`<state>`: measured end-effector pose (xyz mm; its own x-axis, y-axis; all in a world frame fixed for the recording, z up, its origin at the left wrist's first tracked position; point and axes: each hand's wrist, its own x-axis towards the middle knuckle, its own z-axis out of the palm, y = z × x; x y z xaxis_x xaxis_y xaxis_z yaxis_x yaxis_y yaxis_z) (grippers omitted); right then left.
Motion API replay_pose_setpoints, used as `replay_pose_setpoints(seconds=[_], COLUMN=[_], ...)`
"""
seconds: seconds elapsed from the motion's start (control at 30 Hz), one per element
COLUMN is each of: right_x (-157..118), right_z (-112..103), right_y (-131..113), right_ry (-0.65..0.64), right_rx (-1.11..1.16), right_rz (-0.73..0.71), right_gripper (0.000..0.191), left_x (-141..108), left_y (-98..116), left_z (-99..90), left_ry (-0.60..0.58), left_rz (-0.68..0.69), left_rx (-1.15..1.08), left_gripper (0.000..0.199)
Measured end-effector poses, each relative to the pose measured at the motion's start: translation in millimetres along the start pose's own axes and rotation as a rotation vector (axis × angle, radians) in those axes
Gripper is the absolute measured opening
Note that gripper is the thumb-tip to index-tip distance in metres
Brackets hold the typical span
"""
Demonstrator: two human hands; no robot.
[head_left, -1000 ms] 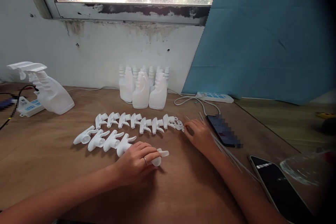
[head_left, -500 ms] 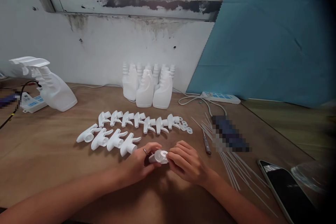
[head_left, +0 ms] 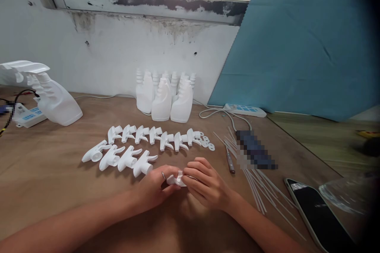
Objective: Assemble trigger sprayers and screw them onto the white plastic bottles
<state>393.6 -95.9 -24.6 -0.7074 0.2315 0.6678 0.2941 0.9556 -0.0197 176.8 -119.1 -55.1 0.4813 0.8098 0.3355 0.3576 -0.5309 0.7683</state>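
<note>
A white trigger spray head (head_left: 175, 179) is gripped between the thumb and fingers of my left hand (head_left: 154, 187). My right hand (head_left: 207, 184) has its fingers bent and pressed together against the collar end of that head. Those fingers cover the collar, so anything small at their tips is hidden. Just left of my hands, more spray heads (head_left: 127, 158) lie in a slanted front row, with a second row (head_left: 141, 134) behind. Several flat white washers (head_left: 211, 147) lie beside the back row's right end.
White spray bottles (head_left: 162, 102) stand by the wall, and others with heads fitted (head_left: 61, 101) stand at left. A screwdriver (head_left: 230, 161), thin tubes (head_left: 257, 193), a phone (head_left: 319, 215) and a clear round container (head_left: 341, 193) lie at right. A power strip (head_left: 246, 110) sits behind.
The spray head has tilted, and my right fingers now cover its collar, where a pale ring showed before. The whole view has shifted slightly.
</note>
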Motion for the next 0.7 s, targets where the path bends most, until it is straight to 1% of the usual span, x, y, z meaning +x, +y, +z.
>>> replay_pose_setpoints(seconds=[0.13,0.27,0.33,0.5,0.7], right_x=[0.7,1.3,1.5,1.5,2.6], right_z=[-1.7,-1.3,-1.2,-2.2,-2.3], right_y=[0.4,0.8,0.6,-0.4,-0.8], right_ry=[0.006,0.010,0.005,-0.014,-0.016], right_rx=[0.060,0.080,0.104,0.155,0.203], right_rz=[0.040,0.060,0.080,0.113,0.137], right_gripper=[0.023,0.021,0.021,0.025,0.033], left_x=[1.5,2.7,1.9,-2.7,-3.4], left_y=[-1.1,0.1,0.8,1.2,5.1], left_z=[-0.1,-1.9,-1.7,0.0,-2.1], left_ry=[-0.010,-0.022,-0.018,0.055,0.113], left_rz=[0.081,0.067,0.065,0.037,0.158], left_rx=[-0.024,-0.014,0.001,0.061,0.035], left_gripper=[0.020,0.017,0.019,0.030,0.034])
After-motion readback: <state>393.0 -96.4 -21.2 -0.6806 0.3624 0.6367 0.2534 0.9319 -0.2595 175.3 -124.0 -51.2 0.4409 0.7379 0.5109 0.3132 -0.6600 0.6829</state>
